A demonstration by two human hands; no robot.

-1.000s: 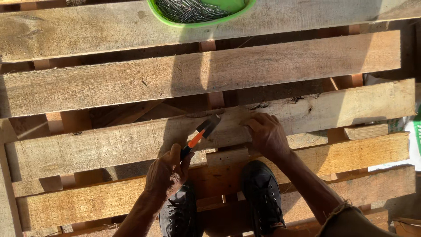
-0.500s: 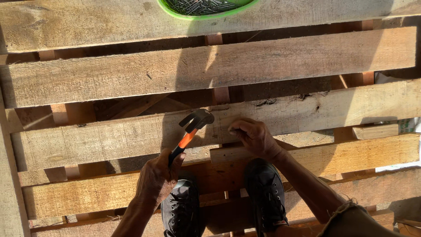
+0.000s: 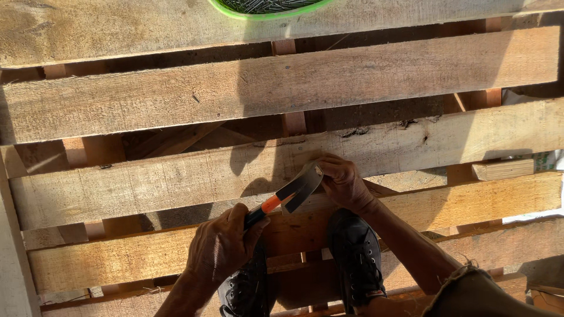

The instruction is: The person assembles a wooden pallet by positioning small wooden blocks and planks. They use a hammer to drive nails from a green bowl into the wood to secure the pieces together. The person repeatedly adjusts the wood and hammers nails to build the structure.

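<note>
Head view – looking straight down on a wooden pallet [image 3: 176,100] of rough horizontal slats w/ gaps between them, lit by warm low sun. Left hand [image 3: 226,246] is curled tight round the black grip of a hammer [image 3: 288,196]; handle goes black to orange, then a dark metal head. Hammer is tilted up and to the right, head sitting over the middle slat, just beside the right hand. Right hand [image 3: 343,182] rests on that same slat w/ fingers bunched together, pinched at the wood right next to the hammer head – can't tell if it has hold of a nail or anything else, too small and hidden by the fingers. Two black lace-up shoes [image 3: 355,258] stand on the lower slats, one under each forearm; the left one is partly covered by the left hand. Frayed edge of brownish trouser fabric [image 3: 487,293] shows bottom right. At the top edge, a green bowl [image 3: 267,13] holding a heap of dark nails [image 3: 264,4] sits on the far slat, well apart from both hands.
</note>
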